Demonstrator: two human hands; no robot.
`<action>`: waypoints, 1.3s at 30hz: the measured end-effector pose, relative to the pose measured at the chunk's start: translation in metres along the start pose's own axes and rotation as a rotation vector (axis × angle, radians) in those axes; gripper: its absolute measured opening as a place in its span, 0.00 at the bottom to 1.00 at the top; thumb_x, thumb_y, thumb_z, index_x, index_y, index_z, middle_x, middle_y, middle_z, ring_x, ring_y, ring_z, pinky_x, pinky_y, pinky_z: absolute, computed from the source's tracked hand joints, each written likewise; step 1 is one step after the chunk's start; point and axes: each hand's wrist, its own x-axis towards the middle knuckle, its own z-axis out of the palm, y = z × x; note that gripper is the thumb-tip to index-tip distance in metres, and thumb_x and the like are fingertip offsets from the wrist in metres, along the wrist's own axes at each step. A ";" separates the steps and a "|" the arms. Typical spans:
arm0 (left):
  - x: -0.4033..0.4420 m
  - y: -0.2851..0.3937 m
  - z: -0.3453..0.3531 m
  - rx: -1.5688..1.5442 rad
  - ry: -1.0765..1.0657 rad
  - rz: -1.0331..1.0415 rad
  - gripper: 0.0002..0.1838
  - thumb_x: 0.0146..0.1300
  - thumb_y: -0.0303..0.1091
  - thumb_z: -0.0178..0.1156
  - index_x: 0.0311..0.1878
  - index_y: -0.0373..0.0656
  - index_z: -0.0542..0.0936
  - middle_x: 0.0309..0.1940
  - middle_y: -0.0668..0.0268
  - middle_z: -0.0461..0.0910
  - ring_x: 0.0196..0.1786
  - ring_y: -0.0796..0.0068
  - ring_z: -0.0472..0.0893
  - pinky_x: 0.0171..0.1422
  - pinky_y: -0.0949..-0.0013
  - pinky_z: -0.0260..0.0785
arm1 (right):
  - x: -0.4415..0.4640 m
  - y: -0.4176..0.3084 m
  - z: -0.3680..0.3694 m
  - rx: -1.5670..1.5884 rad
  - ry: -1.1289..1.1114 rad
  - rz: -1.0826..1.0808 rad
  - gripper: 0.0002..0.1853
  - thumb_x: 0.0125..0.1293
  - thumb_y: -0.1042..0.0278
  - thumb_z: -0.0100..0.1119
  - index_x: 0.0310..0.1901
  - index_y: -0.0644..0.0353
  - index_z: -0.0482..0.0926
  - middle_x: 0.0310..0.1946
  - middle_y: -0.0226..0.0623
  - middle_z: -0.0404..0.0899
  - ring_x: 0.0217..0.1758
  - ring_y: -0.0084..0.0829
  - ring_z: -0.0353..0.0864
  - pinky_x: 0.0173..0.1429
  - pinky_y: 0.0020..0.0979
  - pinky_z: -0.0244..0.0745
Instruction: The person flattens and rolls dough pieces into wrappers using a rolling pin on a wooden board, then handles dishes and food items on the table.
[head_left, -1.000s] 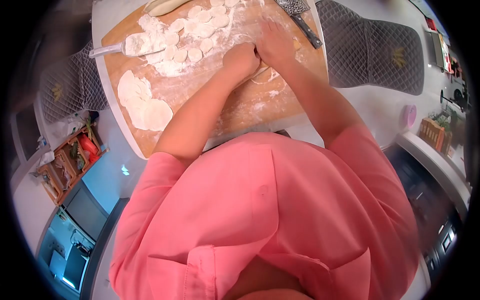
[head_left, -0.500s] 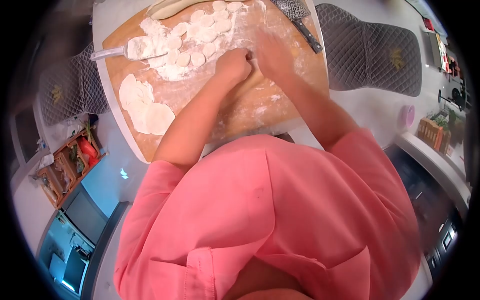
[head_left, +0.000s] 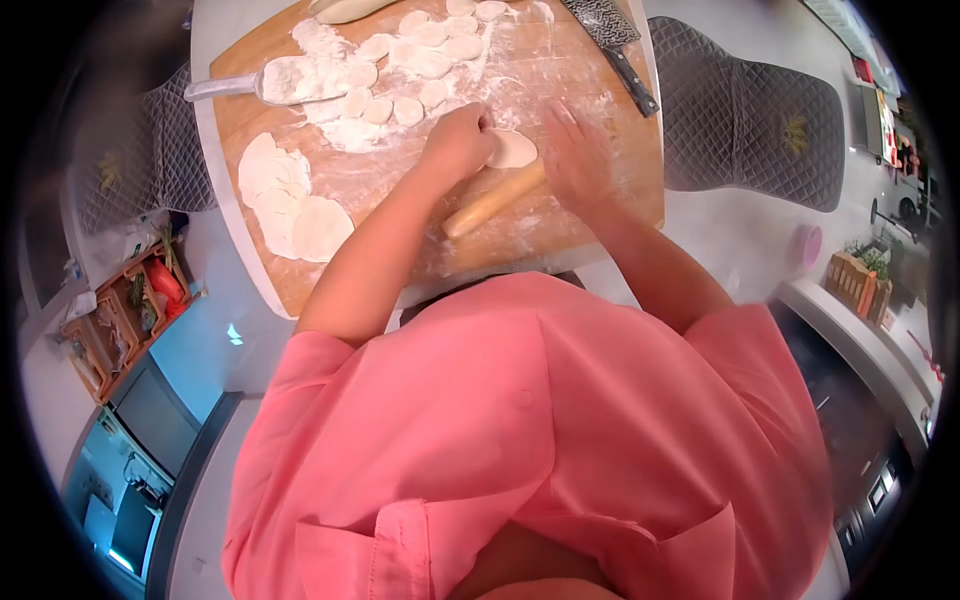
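A flattened round of dough (head_left: 515, 150) lies on the floury wooden board, its left edge at the curled fingers of my left hand (head_left: 458, 143). My left hand is closed on that edge. Just below the round, a wooden rolling pin (head_left: 490, 203) lies slantwise, its lower left end bare. My right hand (head_left: 578, 160) rests over the pin's upper right end, fingers stretched out and slightly blurred; the palm hides that end. Several small dough discs (head_left: 408, 110) are scattered in flour above my left hand. Rolled wrappers (head_left: 322, 228) overlap in a pile at the board's left.
A scoop of flour (head_left: 222, 88) lies at the board's left edge. The cleaver (head_left: 630, 82) is at the upper right, beyond my right hand. A strip of dough (head_left: 345, 8) sits at the far edge. Quilted chair covers (head_left: 755, 125) flank the table.
My right hand has drawn back to the right and slightly down. The rolling pin and the dough round, mostly hidden before, now show between my hands. The whole view has shifted slightly.
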 end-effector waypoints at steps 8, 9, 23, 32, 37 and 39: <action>0.000 0.017 -0.017 0.050 0.089 0.041 0.10 0.57 0.35 0.57 0.38 0.40 0.81 0.34 0.54 0.84 0.41 0.53 0.83 0.46 0.56 0.73 | 0.085 -0.015 0.035 0.097 0.094 0.059 0.27 0.64 0.67 0.51 0.66 0.58 0.68 0.67 0.41 0.70 0.70 0.43 0.67 0.68 0.47 0.63; 0.001 0.011 -0.014 0.044 0.091 0.047 0.10 0.57 0.35 0.57 0.38 0.40 0.81 0.34 0.54 0.84 0.41 0.53 0.83 0.46 0.56 0.73 | 0.078 -0.015 0.029 0.090 0.102 0.026 0.27 0.64 0.67 0.52 0.66 0.59 0.69 0.66 0.42 0.71 0.69 0.44 0.68 0.67 0.47 0.64; 0.003 -0.023 -0.022 -0.082 0.125 0.066 0.11 0.58 0.36 0.56 0.39 0.39 0.79 0.36 0.50 0.83 0.43 0.50 0.82 0.49 0.53 0.73 | 0.042 -0.022 0.014 0.023 -0.033 -0.022 0.25 0.65 0.66 0.51 0.65 0.60 0.69 0.66 0.45 0.70 0.68 0.46 0.68 0.69 0.46 0.62; -0.011 -0.007 -0.034 0.016 0.111 0.019 0.14 0.58 0.37 0.56 0.43 0.39 0.79 0.39 0.49 0.83 0.45 0.50 0.82 0.49 0.54 0.73 | 0.112 -0.038 0.045 0.037 0.135 0.046 0.28 0.65 0.65 0.49 0.68 0.62 0.65 0.69 0.45 0.67 0.72 0.45 0.64 0.72 0.45 0.59; -0.007 -0.038 -0.030 -0.155 0.057 -0.045 0.16 0.59 0.35 0.54 0.48 0.38 0.78 0.42 0.48 0.83 0.46 0.49 0.82 0.52 0.53 0.73 | 0.027 -0.028 0.020 -0.007 -0.015 -0.036 0.28 0.66 0.66 0.48 0.67 0.62 0.65 0.69 0.46 0.67 0.71 0.47 0.65 0.71 0.46 0.61; -0.012 -0.038 -0.028 -0.186 0.028 -0.069 0.16 0.59 0.35 0.54 0.48 0.38 0.78 0.42 0.47 0.83 0.46 0.48 0.82 0.52 0.54 0.73 | 0.030 -0.032 0.018 0.020 -0.003 -0.052 0.27 0.66 0.66 0.48 0.67 0.62 0.65 0.69 0.47 0.67 0.70 0.48 0.65 0.70 0.47 0.61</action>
